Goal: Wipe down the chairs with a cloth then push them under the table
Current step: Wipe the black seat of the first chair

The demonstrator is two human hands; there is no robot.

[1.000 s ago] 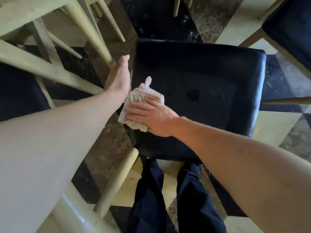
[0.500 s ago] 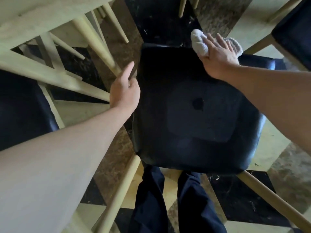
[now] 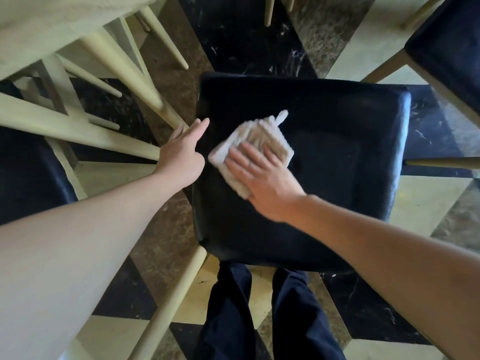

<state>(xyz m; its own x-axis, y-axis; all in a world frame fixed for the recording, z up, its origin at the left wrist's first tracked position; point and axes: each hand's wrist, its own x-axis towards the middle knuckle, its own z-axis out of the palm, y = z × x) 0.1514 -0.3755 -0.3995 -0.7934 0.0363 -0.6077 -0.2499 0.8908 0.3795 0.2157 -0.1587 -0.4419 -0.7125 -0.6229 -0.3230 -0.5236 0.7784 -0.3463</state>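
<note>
A chair with a black padded seat (image 3: 337, 157) and pale wooden legs stands right below me. A folded white cloth (image 3: 255, 142) lies on the left half of the seat. My right hand (image 3: 259, 175) presses flat on the cloth, fingers spread over it. At the seat's left edge rests my left hand (image 3: 181, 154), fingers straight and together, holding nothing. The pale table (image 3: 52, 24) is at the upper left.
A second black-seated chair (image 3: 446, 48) stands at the upper right, another dark seat (image 3: 23, 172) at the far left under the table. Pale table and chair legs (image 3: 124, 66) crowd the left. The floor is checkered marble. My dark trouser legs (image 3: 259, 315) are below the seat.
My right hand has swept the cloth from the seat's far edge back to its left middle. The left hand stays at the seat's left edge.
</note>
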